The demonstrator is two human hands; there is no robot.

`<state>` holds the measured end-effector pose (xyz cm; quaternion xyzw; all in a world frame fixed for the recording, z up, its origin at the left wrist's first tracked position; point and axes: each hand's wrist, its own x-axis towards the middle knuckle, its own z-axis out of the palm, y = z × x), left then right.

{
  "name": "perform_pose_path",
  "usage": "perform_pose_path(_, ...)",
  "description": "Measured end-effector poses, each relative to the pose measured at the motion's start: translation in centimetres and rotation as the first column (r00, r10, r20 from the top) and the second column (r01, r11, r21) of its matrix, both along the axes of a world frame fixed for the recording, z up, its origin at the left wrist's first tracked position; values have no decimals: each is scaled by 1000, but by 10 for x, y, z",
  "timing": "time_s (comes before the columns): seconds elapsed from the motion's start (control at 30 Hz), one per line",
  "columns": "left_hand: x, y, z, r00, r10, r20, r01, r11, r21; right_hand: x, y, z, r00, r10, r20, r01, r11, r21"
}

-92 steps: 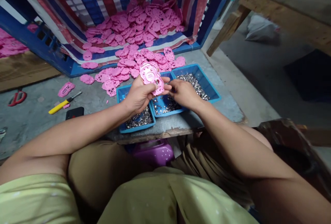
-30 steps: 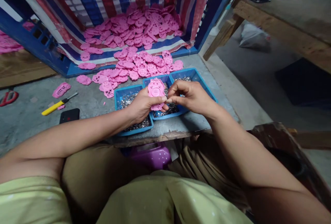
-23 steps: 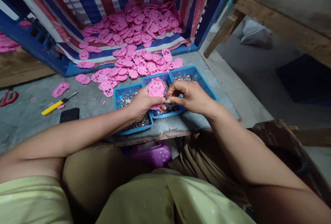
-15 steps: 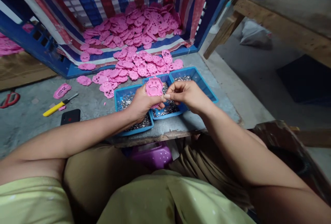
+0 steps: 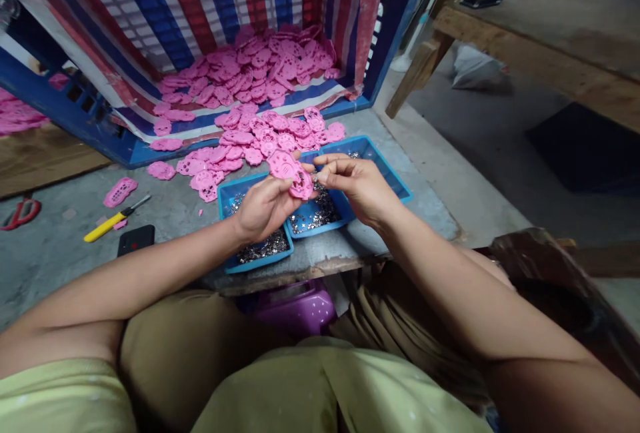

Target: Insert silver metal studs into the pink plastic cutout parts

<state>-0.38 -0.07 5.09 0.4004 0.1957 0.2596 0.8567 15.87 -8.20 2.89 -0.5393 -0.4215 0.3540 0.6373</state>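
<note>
My left hand [image 5: 260, 208] grips a pink plastic part [image 5: 290, 171], holding it tilted above three blue trays [image 5: 395, 184] of small silver metal pieces [image 5: 315, 210]. My right hand [image 5: 357, 183] is beside the part, its fingertips pinched at the part's right edge; what they hold is too small to make out. Behind the trays, many identical pink parts [image 5: 260, 140] lie heaped on the grey table [image 5: 75, 240].
A blue crate [image 5: 75, 113] lined with striped sheeting holds more pink parts at the back. A yellow-handled knife [image 5: 113, 220], a black phone [image 5: 135, 238] and red scissors [image 5: 20, 212] lie on the left. A wooden bench [image 5: 525, 60] stands on the right, a purple stool [image 5: 295, 306] below.
My left hand has tipped the pink part from upright to slanted and drawn it slightly left. My right hand's pinch stays at the part's edge. The view has shifted a little.
</note>
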Motion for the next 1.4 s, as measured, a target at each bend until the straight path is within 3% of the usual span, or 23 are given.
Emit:
perform_pose_path(0.27, -2, -5, -3, 997, -81, -14, 82, 994, 71, -1, -5, 8, 989, 46, 143, -44, 999, -12)
perform_pose_path(0.67, -1, -11, 2, 997, -61, -41, 64, 994, 86, -2, -5, 8, 975, 69, 212, -64, 997, -32)
perform_pose_path(0.87, -1, -12, 1, 997, -65, -28, 67, 994, 82, -3, -5, 8, 941, 10, 338, -5, 1000, -16)
perform_pose_path(1.13, 0, -11, 1, 999, -29, -42, 31, 999, 27, -14, 0, -12, 911, -140, 389, 108, 989, 102)
perform_pose_path(1.23, 0, -7, 1, 999, 8, -48, -6, 999, 37, -15, 3, -15, 917, -177, 358, 136, 981, 138)
perform_pose_path(1.4, -3, -1, 6, 999, 21, -30, -19, 997, 73, -5, 10, -23, 960, -239, 143, 225, 968, 109)
